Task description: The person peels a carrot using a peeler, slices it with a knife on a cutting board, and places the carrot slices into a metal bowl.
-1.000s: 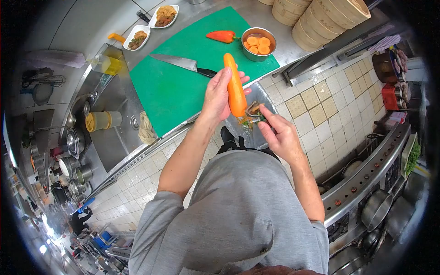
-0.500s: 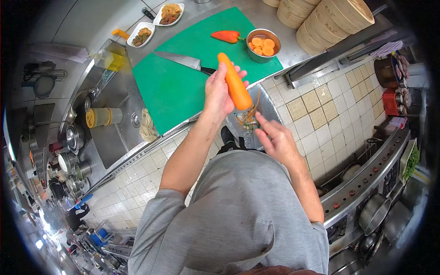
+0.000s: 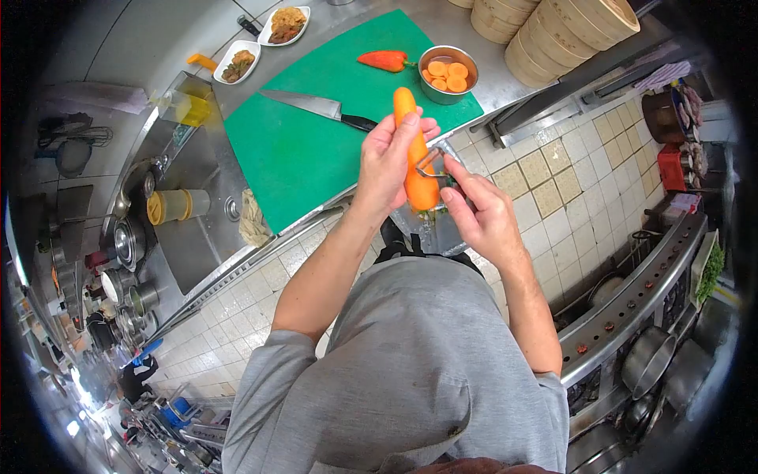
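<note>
A long orange carrot (image 3: 422, 191) lies along my left hand (image 3: 387, 158), whose fingers and thumb grip its upper part. My right hand (image 3: 483, 212) pinches a small metal peeler (image 3: 430, 162), its blade end against the carrot's side around mid-length. Both hands are just off the front edge of the green cutting board (image 3: 292, 166), above a bin (image 3: 442, 233) that is partly hidden. On the board lie a knife (image 3: 312, 104) with a black handle and a red pepper (image 3: 382, 61). A steel bowl (image 3: 448, 95) at the board's right side holds several carrot slices (image 3: 455, 82).
Bamboo steamers (image 3: 545, 47) are stacked at the back right. Two white dishes of food (image 3: 237, 63) stand behind the board. To the left is a sink (image 3: 189, 245) with a cloth (image 3: 253, 219) on its edge. A stove (image 3: 632, 296) runs along the right.
My right hand has risen and brought the peeler onto the carrot. The carrot has turned to a more upright angle and shifted slightly right in my left hand.
</note>
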### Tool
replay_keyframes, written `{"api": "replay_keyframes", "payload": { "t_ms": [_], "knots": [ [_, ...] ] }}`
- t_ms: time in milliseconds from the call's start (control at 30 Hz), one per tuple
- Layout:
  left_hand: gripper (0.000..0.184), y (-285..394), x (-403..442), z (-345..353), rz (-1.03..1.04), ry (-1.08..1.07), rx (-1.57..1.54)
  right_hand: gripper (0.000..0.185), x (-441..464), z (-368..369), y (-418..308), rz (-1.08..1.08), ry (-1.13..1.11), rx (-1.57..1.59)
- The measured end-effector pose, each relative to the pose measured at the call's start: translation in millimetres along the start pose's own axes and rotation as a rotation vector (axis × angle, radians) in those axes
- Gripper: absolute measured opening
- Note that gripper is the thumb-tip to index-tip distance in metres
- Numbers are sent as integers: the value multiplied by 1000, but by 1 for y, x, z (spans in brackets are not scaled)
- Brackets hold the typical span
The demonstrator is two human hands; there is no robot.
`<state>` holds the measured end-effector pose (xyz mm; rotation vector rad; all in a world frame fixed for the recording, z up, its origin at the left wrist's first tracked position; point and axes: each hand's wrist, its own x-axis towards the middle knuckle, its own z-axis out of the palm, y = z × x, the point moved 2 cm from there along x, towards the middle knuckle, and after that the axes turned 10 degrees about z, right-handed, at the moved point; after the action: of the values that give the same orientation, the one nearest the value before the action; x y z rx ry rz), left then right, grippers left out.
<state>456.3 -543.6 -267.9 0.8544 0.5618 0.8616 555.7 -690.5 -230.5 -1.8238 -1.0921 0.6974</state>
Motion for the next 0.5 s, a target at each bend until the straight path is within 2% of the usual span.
{"api": "replay_keyframes", "payload": {
  "t_ms": [133,200,300,400,500],
  "knots": [
    [39,2,3,5,26,24,-38,44,1,3,-2,-39,-2,-14],
    [38,6,9,3,-7,144,-61,44,-7,4,6,-68,-15,-39],
    [38,-4,17,-10,-24,200,-87,45,-22,3,21,-64,-42,-57],
    [41,-5,19,-15,-60,258,-157,45,-34,6,29,48,-123,-116],
    [43,-1,19,-19,-89,186,-166,44,-39,3,28,65,-124,-87]
  ]
}}
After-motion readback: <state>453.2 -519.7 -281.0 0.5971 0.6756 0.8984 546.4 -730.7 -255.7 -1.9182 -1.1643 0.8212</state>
